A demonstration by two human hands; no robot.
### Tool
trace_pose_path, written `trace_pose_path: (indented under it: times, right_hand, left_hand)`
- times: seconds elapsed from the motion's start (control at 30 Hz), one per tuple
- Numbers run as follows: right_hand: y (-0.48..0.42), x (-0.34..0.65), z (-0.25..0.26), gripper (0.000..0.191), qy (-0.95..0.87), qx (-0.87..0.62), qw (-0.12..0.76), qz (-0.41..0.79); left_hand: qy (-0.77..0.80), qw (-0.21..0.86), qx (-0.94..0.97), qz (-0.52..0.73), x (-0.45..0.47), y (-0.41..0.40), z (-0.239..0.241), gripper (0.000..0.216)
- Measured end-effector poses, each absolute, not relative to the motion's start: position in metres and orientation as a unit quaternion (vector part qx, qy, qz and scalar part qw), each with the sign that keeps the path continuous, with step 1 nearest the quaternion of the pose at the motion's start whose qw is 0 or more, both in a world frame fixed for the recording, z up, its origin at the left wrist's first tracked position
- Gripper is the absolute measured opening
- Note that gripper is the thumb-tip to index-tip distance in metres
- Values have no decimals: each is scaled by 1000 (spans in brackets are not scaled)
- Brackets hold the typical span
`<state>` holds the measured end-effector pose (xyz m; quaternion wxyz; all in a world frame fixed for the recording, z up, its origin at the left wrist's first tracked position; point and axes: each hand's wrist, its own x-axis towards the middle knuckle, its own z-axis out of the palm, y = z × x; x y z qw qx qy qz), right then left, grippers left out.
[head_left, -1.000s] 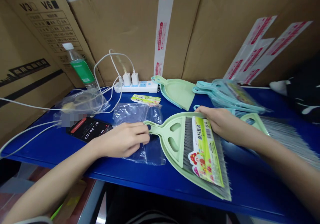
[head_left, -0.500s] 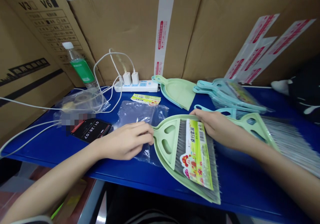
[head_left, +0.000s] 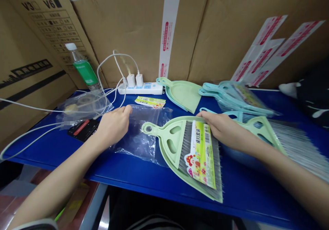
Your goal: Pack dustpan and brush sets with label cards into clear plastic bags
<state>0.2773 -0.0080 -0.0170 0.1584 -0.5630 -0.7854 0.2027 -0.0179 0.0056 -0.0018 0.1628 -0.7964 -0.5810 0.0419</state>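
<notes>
My right hand (head_left: 214, 122) grips the upper edge of a pale green dustpan (head_left: 166, 130). Nested in the pan is a matching brush with grey bristles (head_left: 217, 158), and a printed card label (head_left: 202, 154) lies across them. The pan's handle points left over a clear plastic bag (head_left: 141, 130) on the table. My left hand (head_left: 115, 124) is closed at that bag's upper left edge, its fingertips pinching the film and partly hidden. Beyond my right wrist lie a green brush head (head_left: 264, 130) and a blue handle (head_left: 205, 111).
Another green dustpan (head_left: 183, 91) rests on a blue one at the back. Bagged blue sets (head_left: 231, 91) lie to its right. A power strip (head_left: 141, 88), loose label (head_left: 150, 101), phone (head_left: 83, 129), bottle (head_left: 86, 72) and white cables (head_left: 31, 110) occupy the left and rear.
My left hand has let go of the dustpan handle and moved left and up to the plastic bag. The dustpan has shifted slightly left and up, still in my right hand.
</notes>
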Motion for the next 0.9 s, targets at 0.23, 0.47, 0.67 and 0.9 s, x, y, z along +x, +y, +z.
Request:
trace_pose_path:
  times: [0.23, 0.47, 0.67, 0.9]
  right_hand:
    - [-7, 280, -17, 17, -790, -554, 171, 202]
    - [-8, 281, -15, 16, -786, -555, 184, 198]
    - [-9, 280, -17, 15, -782, -554, 199, 206]
    - [-9, 274, -27, 14, -787, -541, 227, 189]
  left_hand:
    - [-658, 146, -727, 130, -18, 10, 3, 34]
    - [-626, 29, -780, 5, -19, 11, 1, 27]
    - [-520, -84, -835, -157, -21, 11, -8, 20]
    - [-465, -186, -841, -204, -21, 11, -14, 17]
